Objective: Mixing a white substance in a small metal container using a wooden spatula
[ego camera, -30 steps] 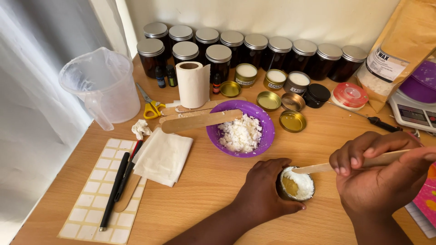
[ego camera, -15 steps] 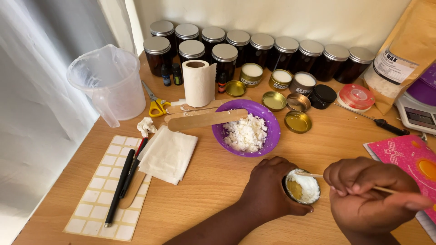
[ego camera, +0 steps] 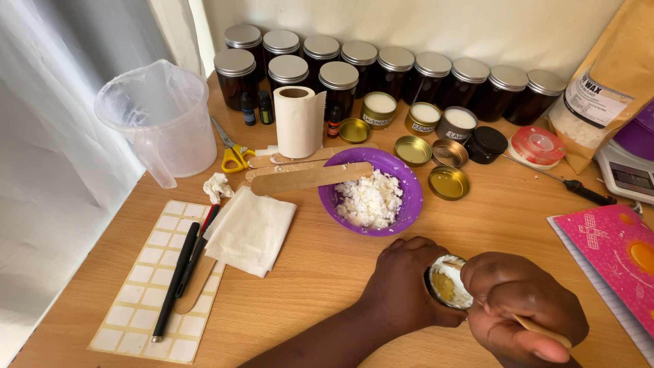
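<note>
- Your right hand (ego camera: pixel 521 313) is closed around a wooden stick (ego camera: pixel 541 330); the stick runs from lower right up-left toward the tin, its tip hidden under your knuckles.
- Your left hand (ego camera: pixel 402 283) wraps the tin (ego camera: pixel 446 283) from the left, fingers gripping its wall; the tin sits on the table (ego camera: pixel 320 272), directly between both hands.
- Beyond, the purple bowl (ego camera: pixel 402 174) holds white flakes.
- Jars (ego camera: pixel 395 68) line the wall.

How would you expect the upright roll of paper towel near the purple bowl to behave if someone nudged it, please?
The paper roll stands on end, taller than wide, so it would probably tip rather than slide. It looks light for its bulk, given the hollow core. Once down, it would likely roll toward the scissors or the dark jars.
</note>
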